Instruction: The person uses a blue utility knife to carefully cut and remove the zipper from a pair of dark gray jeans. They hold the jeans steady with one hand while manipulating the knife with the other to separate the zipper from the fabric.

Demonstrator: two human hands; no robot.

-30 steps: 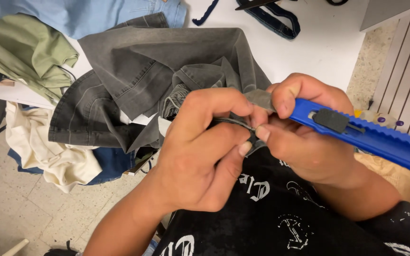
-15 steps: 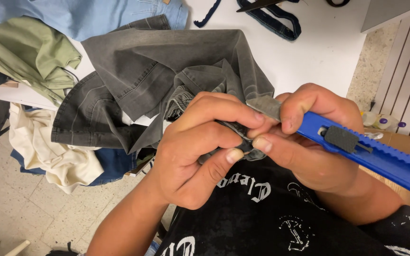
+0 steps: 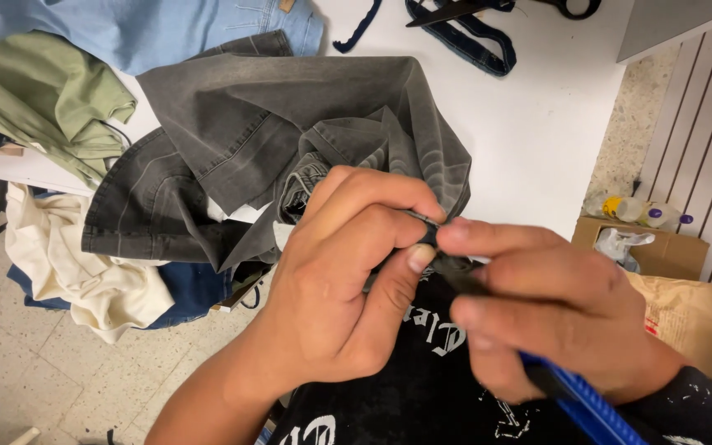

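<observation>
My left hand (image 3: 344,280) pinches a narrow edge of the dark grey jeans (image 3: 274,140), which spill over the white table's (image 3: 537,140) front edge. My right hand (image 3: 554,313) is closed around a blue utility knife (image 3: 587,404). The knife's handle runs down to the lower right. Its tip meets the pinched fabric between both thumbs and is mostly hidden by my fingers. Below my hands lies a black printed garment (image 3: 422,387).
Light blue jeans (image 3: 166,25) and a green garment (image 3: 43,99) lie at the table's left. Cream cloth (image 3: 84,264) and dark blue cloth hang below. Dark denim strips and scissors (image 3: 463,16) sit at the back. A cardboard box (image 3: 661,247) with bottles stands at right.
My right hand has turned and dropped lower, so the knife handle now points down to the right instead of sideways. Both hands have shifted slightly right and down in view.
</observation>
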